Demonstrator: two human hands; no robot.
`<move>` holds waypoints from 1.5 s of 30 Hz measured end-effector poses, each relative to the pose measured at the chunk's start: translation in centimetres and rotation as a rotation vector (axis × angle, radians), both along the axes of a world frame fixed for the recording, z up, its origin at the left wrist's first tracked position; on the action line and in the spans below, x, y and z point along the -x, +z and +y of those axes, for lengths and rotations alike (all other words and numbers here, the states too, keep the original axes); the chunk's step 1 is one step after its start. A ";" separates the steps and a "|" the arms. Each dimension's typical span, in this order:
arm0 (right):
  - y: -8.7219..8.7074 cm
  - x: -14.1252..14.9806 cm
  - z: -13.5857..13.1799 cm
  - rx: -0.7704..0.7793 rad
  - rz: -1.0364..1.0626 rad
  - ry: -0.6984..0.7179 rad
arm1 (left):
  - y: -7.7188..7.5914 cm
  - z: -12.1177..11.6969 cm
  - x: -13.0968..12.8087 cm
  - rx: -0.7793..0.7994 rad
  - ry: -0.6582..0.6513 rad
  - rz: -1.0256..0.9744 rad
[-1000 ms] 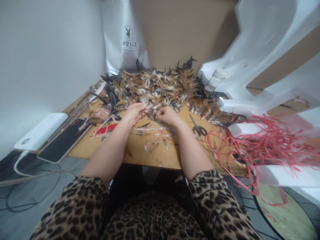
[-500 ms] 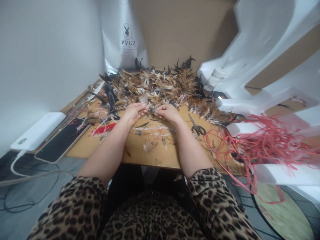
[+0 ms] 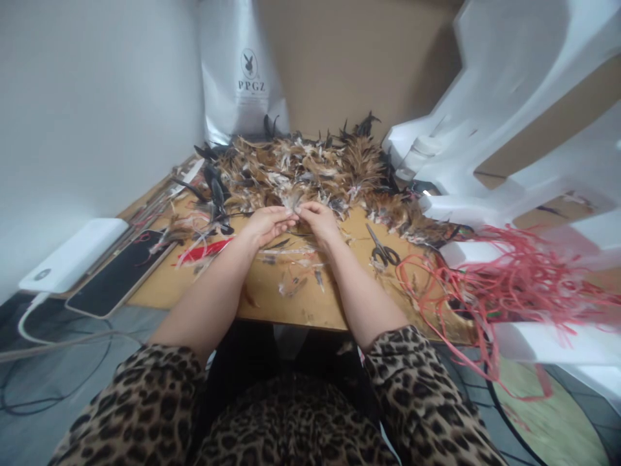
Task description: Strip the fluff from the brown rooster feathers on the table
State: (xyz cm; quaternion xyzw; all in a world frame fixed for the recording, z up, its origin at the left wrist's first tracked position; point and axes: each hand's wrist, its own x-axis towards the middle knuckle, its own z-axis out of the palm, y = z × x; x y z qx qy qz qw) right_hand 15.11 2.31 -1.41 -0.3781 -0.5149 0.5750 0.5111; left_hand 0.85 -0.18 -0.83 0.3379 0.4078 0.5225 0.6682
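Close together over the table's middle, my left hand (image 3: 272, 224) and my right hand (image 3: 317, 220) meet at the fingertips. Both pinch a small greyish-brown feather (image 3: 292, 199), whose fluffy end sticks up between them; its lower end is hidden by the fingers. Just beyond lies a large heap of brown, white and black feathers (image 3: 301, 162), spread across the back of the table. Loose feather bits and thin pale strips (image 3: 294, 255) lie on the tabletop in front of my hands. To the right of my right hand rest dark-handled scissors (image 3: 383, 249), blades pointing away.
A tangle of red strips (image 3: 528, 278) hangs over the right side. At left are a phone (image 3: 121, 275) and a white power bank (image 3: 75, 252) with a cable. A red piece (image 3: 206, 251) lies near my left forearm. A white bag (image 3: 245, 77) stands behind the heap.
My right hand has moved left until its fingertips meet those of my left hand. My left hand has shifted slightly right and nearer. The feather between them shows more clearly now.
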 end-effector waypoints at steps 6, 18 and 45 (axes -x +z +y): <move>-0.5 0.4 0.2 -0.031 -0.033 -0.067 | -0.1 0.2 -0.1 0.021 0.020 -0.026; 0.3 1.0 -0.9 -0.085 -0.090 -0.129 | 0.1 0.0 -0.1 0.058 -0.018 -0.082; 0.6 1.0 -0.8 0.079 0.020 -0.066 | 0.1 -0.1 -0.5 -0.025 0.061 0.060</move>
